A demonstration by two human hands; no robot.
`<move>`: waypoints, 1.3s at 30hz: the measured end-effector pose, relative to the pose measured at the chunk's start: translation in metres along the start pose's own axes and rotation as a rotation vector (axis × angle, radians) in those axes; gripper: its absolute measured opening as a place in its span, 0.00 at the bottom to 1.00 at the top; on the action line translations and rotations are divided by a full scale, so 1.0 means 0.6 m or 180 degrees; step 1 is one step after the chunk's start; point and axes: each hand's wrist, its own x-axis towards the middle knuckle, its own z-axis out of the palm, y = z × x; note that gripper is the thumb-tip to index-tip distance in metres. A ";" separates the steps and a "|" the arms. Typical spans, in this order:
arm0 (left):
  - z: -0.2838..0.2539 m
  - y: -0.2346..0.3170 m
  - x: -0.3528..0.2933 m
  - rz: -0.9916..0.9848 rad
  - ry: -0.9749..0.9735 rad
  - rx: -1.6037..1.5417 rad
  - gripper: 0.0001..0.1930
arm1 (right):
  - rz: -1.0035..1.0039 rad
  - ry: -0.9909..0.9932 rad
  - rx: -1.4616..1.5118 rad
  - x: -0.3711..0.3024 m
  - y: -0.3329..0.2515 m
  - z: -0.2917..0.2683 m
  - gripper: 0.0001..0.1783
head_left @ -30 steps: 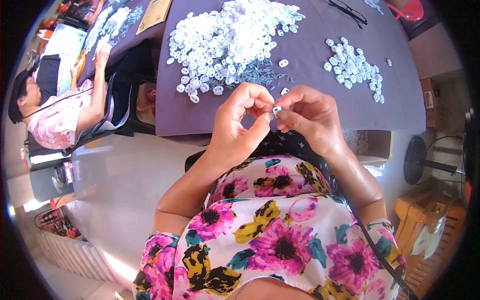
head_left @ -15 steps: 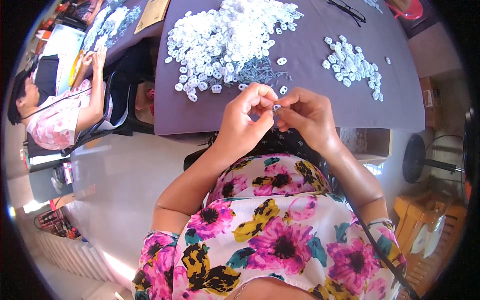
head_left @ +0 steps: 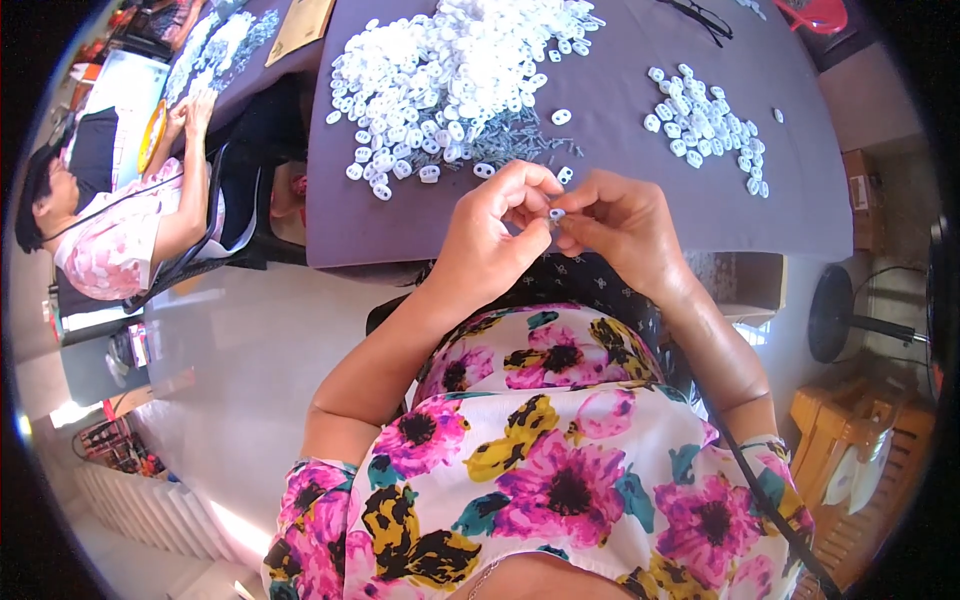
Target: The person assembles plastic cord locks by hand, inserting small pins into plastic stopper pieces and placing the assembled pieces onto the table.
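Note:
Just past the table's near edge, my left hand (head_left: 492,232) and my right hand (head_left: 628,232) meet fingertip to fingertip. Both are closed in a pinch on one small white two-hole plastic piece (head_left: 556,214). Fingers cover much of it, and whether anything sits inside cannot be made out. Beyond my hands lies a big heap of similar white pieces (head_left: 440,75). Thin grey spring-like bits (head_left: 505,143) are spread along its near side. One loose white piece (head_left: 565,175) rests just past my fingertips. A smaller group of white pieces (head_left: 700,118) is off to the right.
A dark cloth covers the table (head_left: 740,215). Black eyeglasses (head_left: 708,20) lie at the far right. To the left, another person (head_left: 125,225) sits at a table with more white and grey parts. A black fan (head_left: 830,313) and an orange-brown plastic stool (head_left: 850,460) are at the right.
Both hands keep their pinch on the white piece, which has turned slightly between the fingertips. The whole view has shifted a little.

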 end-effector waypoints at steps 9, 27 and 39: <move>0.008 -0.031 0.011 -0.0089 -0.0228 0.0126 0.14 | 0.0140 -0.0008 -0.0189 0.003 0.013 -0.020 0.02; 0.001 -0.017 0.104 0.1144 -0.0040 0.3227 0.10 | 0.0092 0.0611 0.0405 0.023 0.018 -0.088 0.05; -0.007 -0.024 0.189 0.0999 -0.0204 0.3740 0.07 | 0.0036 0.0474 0.0443 0.022 0.019 -0.084 0.06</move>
